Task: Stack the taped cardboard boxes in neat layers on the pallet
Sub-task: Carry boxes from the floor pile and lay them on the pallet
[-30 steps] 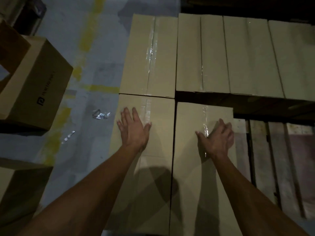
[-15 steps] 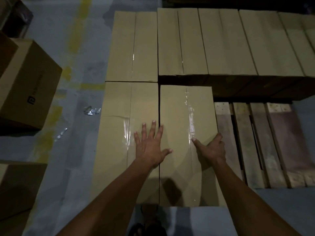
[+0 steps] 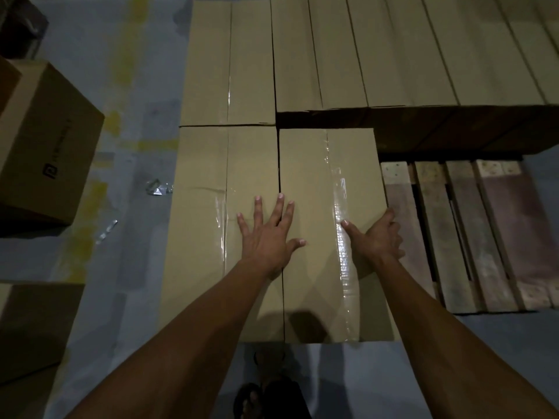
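Here the left hand [image 3: 267, 237] lies flat, fingers spread, across the seam between two taped boxes on the pallet [image 3: 453, 237]; the right hand [image 3: 378, 240] curls over the right box [image 3: 314, 182] edge.

Grey concrete floor [image 3: 145, 297] with worn yellow paint marks [image 3: 127, 55] running far to near on the left. Wooden pallet [image 3: 453, 237] sits on the floor at right, slats bare on its near-right part. On the pallet: two long taped boxes side by side at near, near-left box [image 3: 199, 237] and near-right box [image 3: 311, 164], edges touching; another box [image 3: 227, 62] behind the near-left one; a taller row of boxes [image 3: 408, 49] across the far side. On the floor at left: a printed carton [image 3: 48, 140], a darker carton [image 3: 33, 328] nearer, shiny tape scraps [image 3: 157, 189] between carton and pallet. Sandalled feet [image 3: 266, 397] on the floor at near edge.
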